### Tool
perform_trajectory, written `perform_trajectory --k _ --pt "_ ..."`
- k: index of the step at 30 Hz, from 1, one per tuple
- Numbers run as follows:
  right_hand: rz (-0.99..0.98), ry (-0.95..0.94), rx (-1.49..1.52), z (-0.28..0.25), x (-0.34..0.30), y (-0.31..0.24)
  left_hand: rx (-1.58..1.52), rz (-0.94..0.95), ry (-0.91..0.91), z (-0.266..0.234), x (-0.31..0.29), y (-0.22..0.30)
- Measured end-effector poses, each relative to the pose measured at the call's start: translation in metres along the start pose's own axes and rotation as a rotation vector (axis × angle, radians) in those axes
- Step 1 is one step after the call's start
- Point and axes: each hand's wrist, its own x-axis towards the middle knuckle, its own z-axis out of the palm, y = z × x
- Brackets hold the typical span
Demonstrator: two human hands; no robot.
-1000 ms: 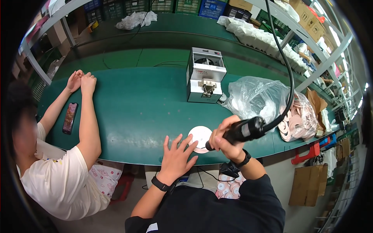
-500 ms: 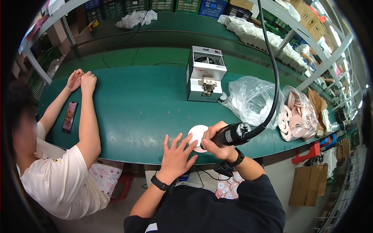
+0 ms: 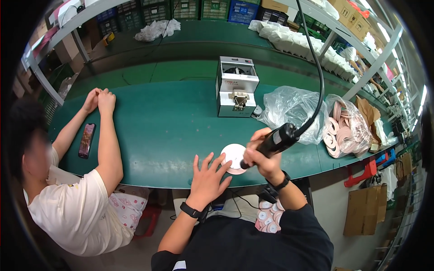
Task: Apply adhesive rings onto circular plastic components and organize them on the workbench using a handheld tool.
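A round white disc (image 3: 233, 152) with a pinkish rim at its near side lies on the green table (image 3: 158, 135), close to the front edge. My left hand (image 3: 208, 180) is open, fingers spread, with its fingertips resting on the disc's left side. In my right hand (image 3: 267, 162) is a black electric screwdriver (image 3: 279, 139), its cable rising from the back end. The tool is tilted, its nose pointing at the right part of the disc. Whether its tip touches the disc cannot be made out.
A grey-white machine (image 3: 237, 88) stands behind the disc. Right of it lie a clear plastic bag (image 3: 289, 110) and a bag of pinkish rings (image 3: 346, 131). At left a co-worker (image 3: 77, 203) rests both arms on the table beside a phone (image 3: 87, 141). Pinkish discs (image 3: 270, 217) sit below the table edge.
My right hand has shifted slightly right, and the screwdriver's nose now shows clearly over the disc's right side. My left hand stays spread at the disc. The whole view has shifted a little.
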Motion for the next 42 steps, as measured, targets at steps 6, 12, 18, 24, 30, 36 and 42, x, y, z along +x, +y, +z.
perform_trajectory --k 6,12,18,24,30,36,42 --pt "0.096 0.167 -0.146 -0.032 0.033 -0.047 0.014 0.106 0.012 -0.003 -0.006 0.002" --pt "0.212 0.29 -0.323 -0.113 0.092 0.0 -0.117 0.234 -0.033 -0.008 -0.003 0.005" --pt "0.174 0.377 -0.719 -0.135 0.106 0.056 -0.146 0.308 0.012 -0.009 -0.003 -0.001" --pt "0.016 0.421 -0.848 -0.122 0.045 0.037 -0.247 0.358 0.022 -0.003 -0.005 -0.002" --pt "-0.131 -0.15 -0.826 -0.062 -0.067 -0.035 -0.455 0.33 -0.029 -0.018 0.002 0.012" --pt "0.035 -0.189 -0.741 -0.048 -0.16 -0.029 -0.611 0.527 -0.213 -0.025 0.027 0.054" --pt "0.294 0.009 -0.759 -0.075 -0.202 -0.056 -0.663 0.43 -0.331 -0.027 0.024 0.077"
